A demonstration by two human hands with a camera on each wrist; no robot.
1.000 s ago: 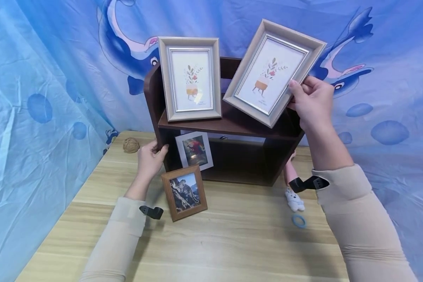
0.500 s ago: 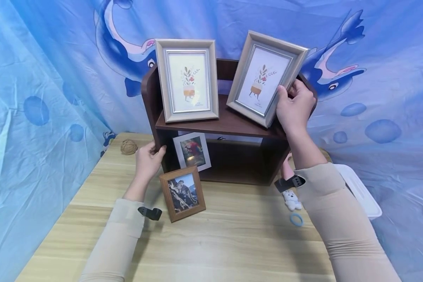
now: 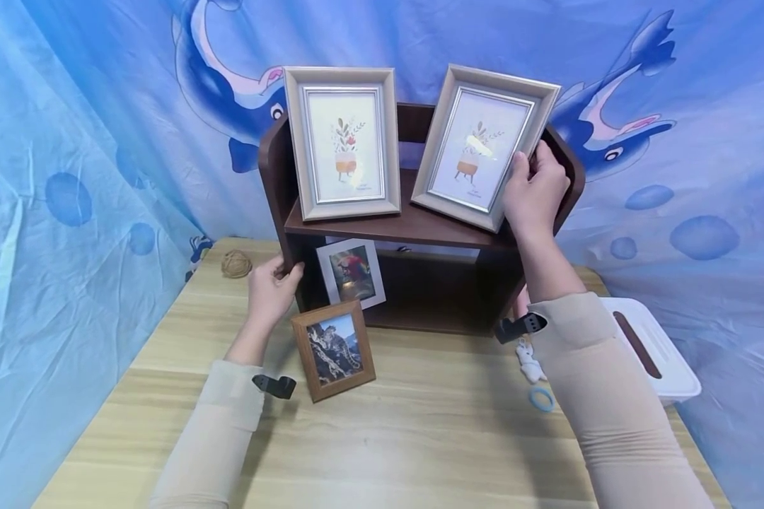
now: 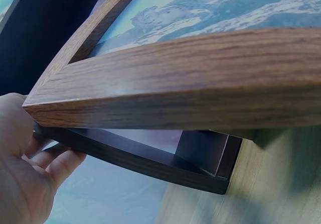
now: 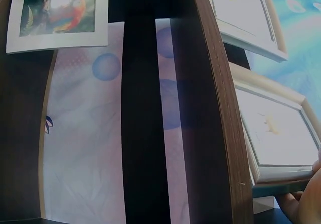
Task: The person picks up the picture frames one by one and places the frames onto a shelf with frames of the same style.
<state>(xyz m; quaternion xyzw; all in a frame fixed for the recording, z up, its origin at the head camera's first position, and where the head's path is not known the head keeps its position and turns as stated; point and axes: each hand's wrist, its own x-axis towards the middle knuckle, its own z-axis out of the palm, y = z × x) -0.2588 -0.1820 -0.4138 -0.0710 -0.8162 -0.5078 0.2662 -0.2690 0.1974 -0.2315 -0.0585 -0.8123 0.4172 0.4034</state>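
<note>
Right grip (image 3: 537, 191) pinches beige frame (image 3: 484, 170)

Tilted, the frame is at the upper level of the dark shelf unit (image 3: 382, 227), beside a matching frame (image 3: 344, 145). Left grip (image 3: 271, 290) clasps the unit's left side, near a brown wooden frame (image 3: 334, 350).

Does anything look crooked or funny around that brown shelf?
Yes, the flower picture in the right hand tips sideways, while the matching one beside it stands nearly straight. The parrot picture below looks crooked too. I see nothing spilled.
</note>
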